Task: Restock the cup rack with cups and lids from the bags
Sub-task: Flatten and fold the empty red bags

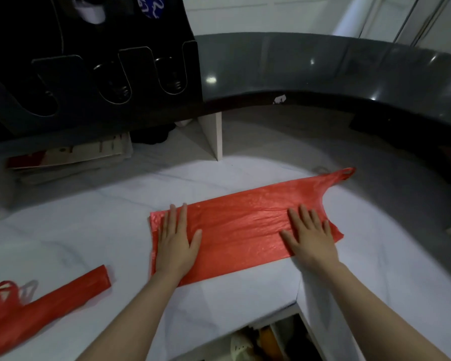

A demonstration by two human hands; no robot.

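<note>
An empty red plastic bag (pixel 242 225) lies flattened on the white counter (pixel 102 230), its handle pointing to the far right. My left hand (pixel 176 239) rests flat on the bag's left end, fingers together. My right hand (pixel 309 234) presses flat on the right end, fingers spread. Neither hand grips anything. A second red bag (pixel 50 300), folded into a narrow strip, lies at the near left with its handles at the left edge. The black cup rack (pixel 89 69) stands at the far left on the raised counter, its slots dark; a white cup bottom (pixel 90 11) shows at its top.
A dark curved raised counter (pixel 323 74) runs across the back and right. A white divider panel (pixel 214 134) stands under it. Flat cardboard pieces (pixel 71 157) lie in the shelf space at the left. An open compartment with items (pixel 261 342) sits below the counter's front edge.
</note>
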